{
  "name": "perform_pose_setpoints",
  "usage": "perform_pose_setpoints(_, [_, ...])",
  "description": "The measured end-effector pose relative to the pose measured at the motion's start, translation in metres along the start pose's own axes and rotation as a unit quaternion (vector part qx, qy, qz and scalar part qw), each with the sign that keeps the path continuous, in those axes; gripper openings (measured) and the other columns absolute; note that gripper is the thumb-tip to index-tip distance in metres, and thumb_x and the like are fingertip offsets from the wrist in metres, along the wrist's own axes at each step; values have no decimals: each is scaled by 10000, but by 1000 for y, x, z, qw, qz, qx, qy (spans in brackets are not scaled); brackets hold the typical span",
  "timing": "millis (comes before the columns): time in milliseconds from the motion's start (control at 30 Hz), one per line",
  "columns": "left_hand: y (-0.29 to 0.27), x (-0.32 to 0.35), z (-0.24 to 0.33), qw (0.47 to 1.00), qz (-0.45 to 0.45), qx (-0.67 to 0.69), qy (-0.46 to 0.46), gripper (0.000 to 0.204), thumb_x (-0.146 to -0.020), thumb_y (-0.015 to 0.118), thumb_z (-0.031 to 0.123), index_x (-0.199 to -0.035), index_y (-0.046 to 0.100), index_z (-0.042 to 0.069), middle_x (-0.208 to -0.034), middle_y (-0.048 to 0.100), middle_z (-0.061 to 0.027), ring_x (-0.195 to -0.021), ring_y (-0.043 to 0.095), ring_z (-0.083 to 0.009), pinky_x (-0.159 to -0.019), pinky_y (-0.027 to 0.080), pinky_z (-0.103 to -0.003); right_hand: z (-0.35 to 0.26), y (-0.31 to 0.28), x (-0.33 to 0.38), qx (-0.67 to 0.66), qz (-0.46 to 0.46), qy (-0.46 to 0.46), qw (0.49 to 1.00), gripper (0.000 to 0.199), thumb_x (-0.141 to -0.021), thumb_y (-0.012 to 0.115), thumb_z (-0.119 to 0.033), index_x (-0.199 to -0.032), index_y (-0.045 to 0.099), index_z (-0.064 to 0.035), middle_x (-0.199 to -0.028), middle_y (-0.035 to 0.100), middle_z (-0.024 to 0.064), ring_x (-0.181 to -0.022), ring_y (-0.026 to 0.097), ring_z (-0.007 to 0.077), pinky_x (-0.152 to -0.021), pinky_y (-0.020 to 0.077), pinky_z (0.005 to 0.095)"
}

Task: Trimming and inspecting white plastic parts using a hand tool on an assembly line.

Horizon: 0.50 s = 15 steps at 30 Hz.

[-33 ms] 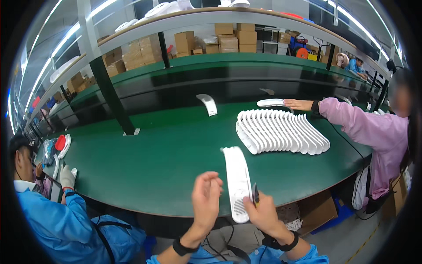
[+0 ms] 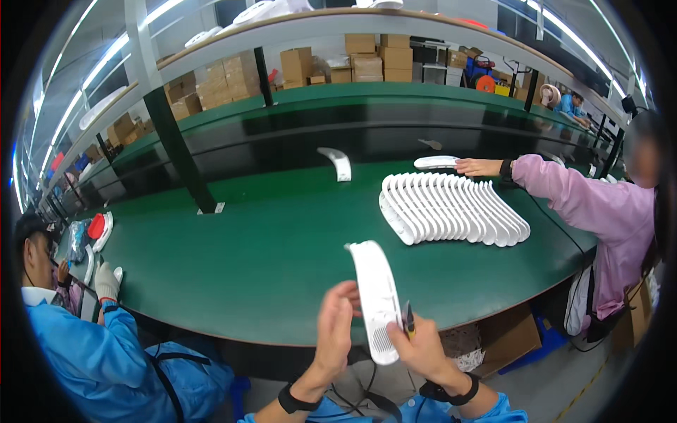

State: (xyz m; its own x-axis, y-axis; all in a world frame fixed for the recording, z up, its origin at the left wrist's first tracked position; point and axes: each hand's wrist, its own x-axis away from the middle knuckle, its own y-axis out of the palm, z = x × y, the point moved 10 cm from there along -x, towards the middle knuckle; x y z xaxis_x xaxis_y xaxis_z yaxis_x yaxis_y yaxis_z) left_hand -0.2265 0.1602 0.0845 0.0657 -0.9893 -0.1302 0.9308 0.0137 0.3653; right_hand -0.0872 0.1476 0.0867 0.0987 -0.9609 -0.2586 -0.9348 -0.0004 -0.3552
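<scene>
I hold a long, curved white plastic part [image 2: 374, 289] upright over the near edge of the green table [image 2: 247, 261]. My right hand [image 2: 423, 349] grips its lower, vented end, and a small dark tool with a yellow tip [image 2: 408, 319] sticks up from the same hand. My left hand [image 2: 335, 328] is beside the part's left edge with its fingers stretched out and its fingertips touching or almost touching the part. Both wrists wear black bands.
A fanned row of several white parts [image 2: 451, 208] lies on the table at the right, and a single part [image 2: 337, 163] lies further back. A person in a pink sleeve [image 2: 564, 197] reaches to another part [image 2: 436, 162]. A person in blue [image 2: 84, 352] works at the left. A black post [image 2: 176, 151] stands on the table.
</scene>
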Motion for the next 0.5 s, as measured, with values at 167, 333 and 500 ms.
perform_pose_setpoints(167, [12, 45, -56, 951, -130, 224, -168, 706, -881, 198, 589, -1211, 387, -6, -987, 542, -132, -1070, 487, -318, -872, 427, -413, 6, 38, 46, 13, -132, 41, 990, 207, -792, 596, -146, -854, 531, 40, -634, 584, 195, -561, 616, 301, -496, 466, 326])
perform_pose_setpoints(333, [1, 81, -80, 887, -127, 359, -261, 726, -851, 223, 637, -1265, 322, 49, -880, 522, -104, -843, 571, -302, -761, 474, -430, -8, 2, 40, -193, -29, -10, 981, 133, -849, 536, -105, -812, 436, -26, -629, 497, 54, -517, 449, 122, -480, 382, 264])
perform_pose_setpoints(500, [4, 90, -109, 890, -161, 324, -278, 684, -876, 249, 592, -1203, 392, 9, -813, 545, -101, -733, 579, -234, -650, 470, -336, -21, -3, 22, -379, 34, -58, 923, 238, -916, 415, -198, -735, 320, -78, -517, 301, 17, -450, 278, 119, -460, 300, 286])
